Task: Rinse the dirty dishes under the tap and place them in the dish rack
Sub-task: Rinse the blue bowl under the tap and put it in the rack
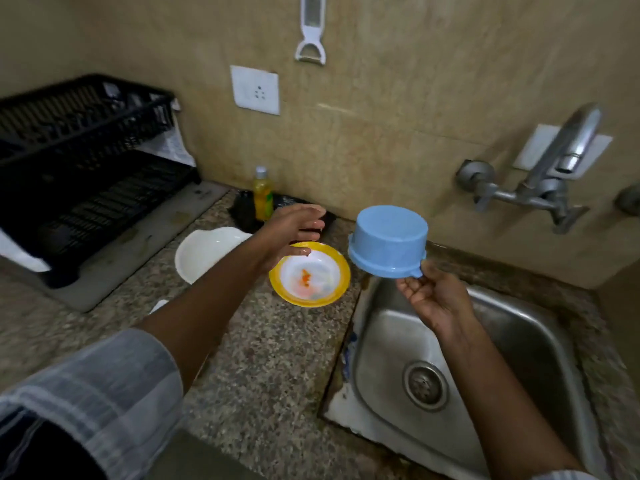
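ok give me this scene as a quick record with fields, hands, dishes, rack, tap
left hand: open, fingers spread, hovering over the yellow-rimmed plate
right hand: holds the blue bowl upside down by its rim tab, above the sink edge
yellow-rimmed plate: on the counter, orange residue inside
white plate: on the counter, left of the yellow-rimmed plate
dish rack: black, two tiers, far left; no dishes visible in it
tap: wall-mounted, no water visible
soap bottle: yellow, upright by the wall
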